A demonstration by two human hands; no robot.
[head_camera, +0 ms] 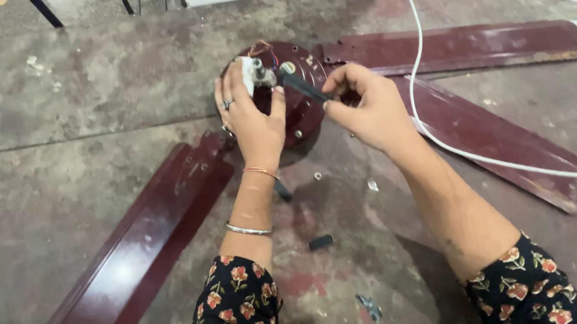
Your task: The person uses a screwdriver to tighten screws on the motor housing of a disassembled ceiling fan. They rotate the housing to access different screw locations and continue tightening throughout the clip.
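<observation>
Fingers (265, 95) of the left hand (249, 118) are pinching a white part (247, 74) on the maroon fan hub (300, 95); right hand (368, 108) is pinching a black tool (301, 82), lying on the floor (35, 146).

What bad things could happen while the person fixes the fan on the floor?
The screwdriver in the right hand points close to the left hand on the fan hub, so a slip might jab the fingers. Small screws lie loose on the floor and could get lost. The white cable lies across a fan blade near the right arm and might snag.
</observation>
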